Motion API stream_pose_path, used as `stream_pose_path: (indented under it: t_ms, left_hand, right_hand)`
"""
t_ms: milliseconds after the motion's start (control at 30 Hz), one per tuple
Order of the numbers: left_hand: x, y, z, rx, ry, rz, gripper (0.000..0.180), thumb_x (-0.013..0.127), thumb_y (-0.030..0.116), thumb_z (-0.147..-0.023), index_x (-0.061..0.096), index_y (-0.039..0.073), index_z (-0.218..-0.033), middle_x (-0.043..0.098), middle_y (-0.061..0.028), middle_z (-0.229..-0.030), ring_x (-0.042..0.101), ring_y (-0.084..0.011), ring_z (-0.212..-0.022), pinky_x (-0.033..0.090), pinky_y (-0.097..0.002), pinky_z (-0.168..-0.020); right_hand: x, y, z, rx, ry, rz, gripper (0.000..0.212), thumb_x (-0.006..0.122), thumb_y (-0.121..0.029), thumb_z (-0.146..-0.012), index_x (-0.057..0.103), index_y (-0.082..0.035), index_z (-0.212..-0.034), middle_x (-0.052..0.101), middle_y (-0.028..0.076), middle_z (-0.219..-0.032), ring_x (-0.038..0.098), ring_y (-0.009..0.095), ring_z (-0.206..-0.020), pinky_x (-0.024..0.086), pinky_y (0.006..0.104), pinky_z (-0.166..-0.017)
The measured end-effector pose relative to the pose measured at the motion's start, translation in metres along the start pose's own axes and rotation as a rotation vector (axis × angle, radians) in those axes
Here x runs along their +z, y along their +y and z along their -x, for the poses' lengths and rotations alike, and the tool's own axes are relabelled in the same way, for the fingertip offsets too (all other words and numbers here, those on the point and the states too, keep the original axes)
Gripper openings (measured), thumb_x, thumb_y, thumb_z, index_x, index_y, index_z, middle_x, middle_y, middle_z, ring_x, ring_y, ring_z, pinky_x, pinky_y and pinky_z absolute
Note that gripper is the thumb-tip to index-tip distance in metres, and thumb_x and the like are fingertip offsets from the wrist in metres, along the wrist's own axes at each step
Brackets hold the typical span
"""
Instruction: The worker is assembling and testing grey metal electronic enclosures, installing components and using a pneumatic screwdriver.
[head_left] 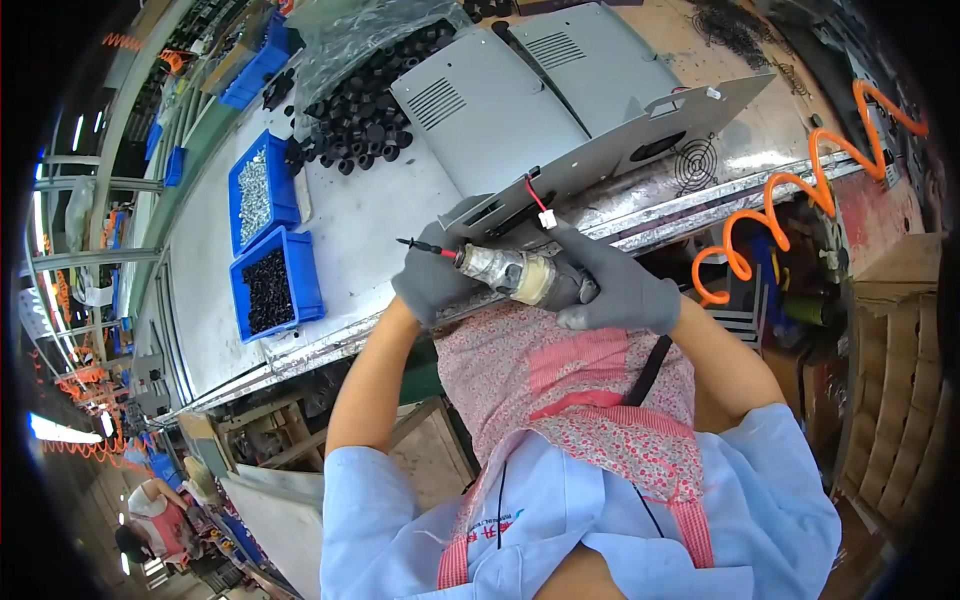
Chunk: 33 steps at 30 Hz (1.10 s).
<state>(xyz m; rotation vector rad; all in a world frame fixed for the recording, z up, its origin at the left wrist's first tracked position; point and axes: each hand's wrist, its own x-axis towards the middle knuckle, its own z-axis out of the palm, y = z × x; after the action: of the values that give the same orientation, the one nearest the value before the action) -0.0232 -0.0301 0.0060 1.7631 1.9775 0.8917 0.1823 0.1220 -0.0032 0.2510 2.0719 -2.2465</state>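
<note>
My right hand [625,285], in a grey glove, is closed around a tape-wrapped power screwdriver [515,275]. Its dark bit with a red collar points left, across my left hand. My left hand [430,280], also gloved, is closed at the left end of a grey sheet-metal panel [590,165]; some of its fingers are hidden. This panel stands tilted on edge along the table front and has a round dark opening on the right. A short red wire with a white connector [547,218] hangs over it, close to my right fingers.
Two grey vented panels [490,110] lie behind. A blue bin of silver screws [234,200] and a blue bin of black screws [315,285] stand at left, near piled black rubber feet [360,115]. A wire fan guard [697,165] and coiled orange air hose [775,190] are at right.
</note>
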Motion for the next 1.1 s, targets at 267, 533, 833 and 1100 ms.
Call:
stream_pose_path:
  t_ms: [267,533,833,1100]
  left_hand:
    - [0.043,0.027,0.022,-0.361,0.514,-0.153,0.04,0.074,0.013,-0.071,0.063,0.011,-0.109,0.068,-0.0119,-0.078,0.065,-0.0325,-0.067,0.05,-0.0376,-0.057]
    - [0.042,0.03,0.031,-0.236,0.564,-0.314,0.028,0.068,0.009,-0.072,0.065,0.007,-0.1,0.062,-0.013,-0.071,0.061,-0.0326,-0.06,0.046,-0.0394,-0.053]
    - [0.046,0.023,0.036,-0.374,0.585,0.26,0.02,0.059,0.008,-0.082,0.063,0.001,-0.1,0.064,-0.0121,-0.072,0.063,-0.0222,-0.061,0.048,-0.0338,-0.057]
    - [0.048,0.027,0.036,-0.501,0.517,0.345,0.021,0.057,0.011,-0.086,0.063,-0.001,-0.102,0.067,-0.0119,-0.075,0.064,-0.0174,-0.065,0.049,-0.0319,-0.059]
  right_hand:
    - [0.0,-0.004,0.0,0.063,-0.038,-0.064,0.103,0.07,-0.011,-0.065,0.012,0.002,-0.149,0.056,0.012,-0.109,0.054,0.016,-0.098,0.044,0.0283,-0.089]
    - [0.001,0.004,0.008,-0.018,0.037,-0.091,0.105,0.07,-0.006,-0.068,0.007,-0.001,-0.151,0.054,0.004,-0.096,0.051,0.01,-0.082,0.045,0.0252,-0.075]
    - [-0.008,-0.002,-0.003,0.052,-0.033,-0.071,0.108,0.073,-0.01,-0.066,0.005,0.005,-0.148,0.059,0.009,-0.095,0.056,0.013,-0.084,0.047,0.0272,-0.078]
    - [-0.01,0.003,-0.003,0.047,-0.012,-0.019,0.111,0.076,-0.011,-0.064,0.007,0.003,-0.149,0.062,0.011,-0.098,0.059,0.016,-0.09,0.048,0.0292,-0.083]
